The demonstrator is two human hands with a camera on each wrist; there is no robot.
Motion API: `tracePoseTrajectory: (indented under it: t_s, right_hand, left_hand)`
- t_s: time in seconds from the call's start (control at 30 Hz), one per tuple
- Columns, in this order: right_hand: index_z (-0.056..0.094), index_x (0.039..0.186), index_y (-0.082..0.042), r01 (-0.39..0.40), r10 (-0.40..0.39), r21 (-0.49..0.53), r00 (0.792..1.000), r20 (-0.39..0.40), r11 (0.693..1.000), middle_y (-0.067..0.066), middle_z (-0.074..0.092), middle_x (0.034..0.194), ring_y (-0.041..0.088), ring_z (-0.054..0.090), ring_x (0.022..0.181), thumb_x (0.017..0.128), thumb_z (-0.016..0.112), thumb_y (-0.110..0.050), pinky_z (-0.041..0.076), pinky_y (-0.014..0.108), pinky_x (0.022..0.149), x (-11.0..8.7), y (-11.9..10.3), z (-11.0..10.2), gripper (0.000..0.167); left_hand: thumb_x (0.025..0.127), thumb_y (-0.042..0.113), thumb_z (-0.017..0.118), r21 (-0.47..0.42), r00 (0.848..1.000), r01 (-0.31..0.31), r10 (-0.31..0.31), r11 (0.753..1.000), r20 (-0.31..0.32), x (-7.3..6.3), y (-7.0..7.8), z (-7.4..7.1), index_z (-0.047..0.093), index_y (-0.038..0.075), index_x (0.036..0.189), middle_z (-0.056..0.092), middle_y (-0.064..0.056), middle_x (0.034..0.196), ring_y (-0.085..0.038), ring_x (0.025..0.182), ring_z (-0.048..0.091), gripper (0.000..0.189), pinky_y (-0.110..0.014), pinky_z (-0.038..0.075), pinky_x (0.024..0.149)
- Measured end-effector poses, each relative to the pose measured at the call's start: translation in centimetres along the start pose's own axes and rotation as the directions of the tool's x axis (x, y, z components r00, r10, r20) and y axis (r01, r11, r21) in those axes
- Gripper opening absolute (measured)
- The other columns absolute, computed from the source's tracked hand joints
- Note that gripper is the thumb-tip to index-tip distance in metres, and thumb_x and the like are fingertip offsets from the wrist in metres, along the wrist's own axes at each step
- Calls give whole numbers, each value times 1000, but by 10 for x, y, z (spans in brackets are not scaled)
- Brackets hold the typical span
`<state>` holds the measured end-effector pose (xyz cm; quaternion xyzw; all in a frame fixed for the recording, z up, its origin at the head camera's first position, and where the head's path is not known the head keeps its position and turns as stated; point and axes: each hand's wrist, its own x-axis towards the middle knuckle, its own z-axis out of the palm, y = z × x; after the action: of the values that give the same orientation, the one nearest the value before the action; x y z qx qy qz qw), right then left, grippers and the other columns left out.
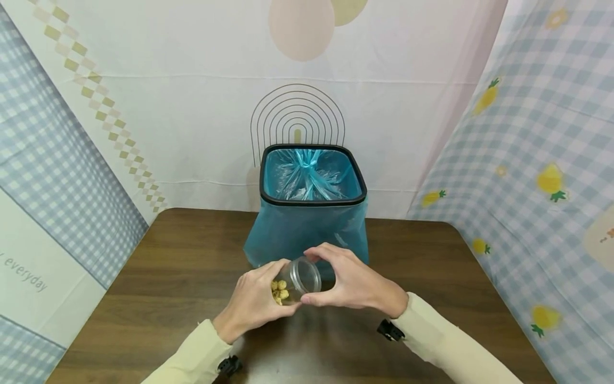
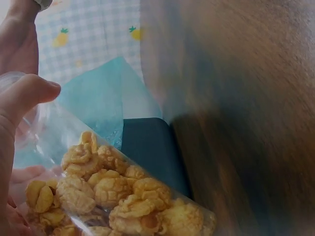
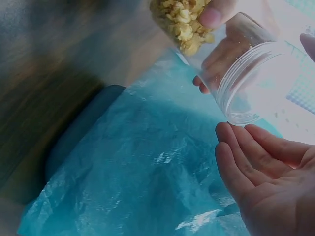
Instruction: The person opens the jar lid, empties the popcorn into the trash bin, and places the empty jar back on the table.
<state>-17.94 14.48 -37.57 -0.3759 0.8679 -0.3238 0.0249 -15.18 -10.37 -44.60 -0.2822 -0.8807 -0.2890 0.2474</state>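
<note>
My left hand (image 1: 254, 296) grips a clear plastic jar (image 1: 298, 274) laid over on its side, its threaded mouth (image 3: 231, 83) facing right. No lid shows on that mouth. Caramel-coloured popcorn (image 2: 123, 196) fills the bottom end of the jar, away from the mouth. Around the mouth, my right hand (image 1: 352, 282) curves with thumb and fingers spread apart. In the right wrist view its fingertips (image 3: 226, 132) lie at the rim's lower edge; whether they touch is hard to tell. Nothing is held in the right hand.
Just behind the hands stands a bin with a black rim (image 1: 314, 202) and a blue plastic liner (image 1: 307, 229), bunched inside. It rests on a dark wooden table (image 1: 192, 266). Patterned cloth (image 1: 192, 106) hangs behind and at both sides.
</note>
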Motion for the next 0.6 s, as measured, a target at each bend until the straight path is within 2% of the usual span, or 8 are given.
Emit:
tracePoseTrajectory:
  t_s: [0.33,0.6]
  right_hand:
    - [65,134,-15,-27,27,22,1000,-10,999,-7,68,119,9,65,110,82,86,-50,59,35,98,3,10,8,66]
    - [67,129,-15,-30,30,48,999,-9,998,-5,68,114,11,66,103,84,86,-49,61,40,93,3,12,11,59]
  left_hand:
    - [65,42,98,41,998,26,-28,999,54,0,-1,2,68,10,125,77,-2,110,-9,84,71,75,-26,62,72]
    - [62,41,99,23,996,47,-49,999,73,0,1,2,69,11,125,76,1,107,-7,83,68,76,-25,60,71]
